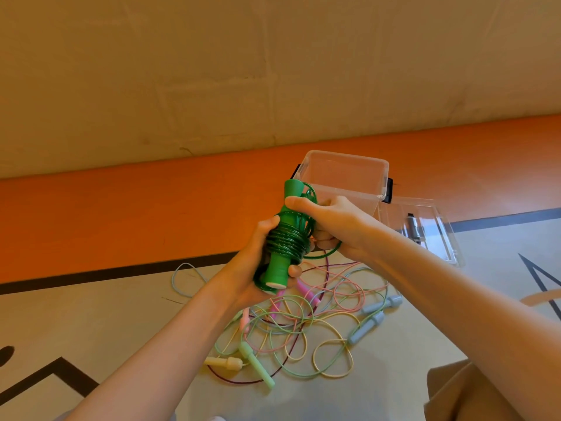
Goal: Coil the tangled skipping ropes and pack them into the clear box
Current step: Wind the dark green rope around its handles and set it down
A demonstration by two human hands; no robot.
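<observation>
My left hand grips the green rope bundle steady; right hand fingers pinch the loose end for tucking. Clear box waits at 12 o'clock.

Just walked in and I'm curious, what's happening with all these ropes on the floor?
A person is winding a green skipping rope around its handles, left hand gripping the bundle, right hand holding the top. The clear box behind stands open, nothing visible inside. A tangle of pastel ropes lies on the floor.
</observation>
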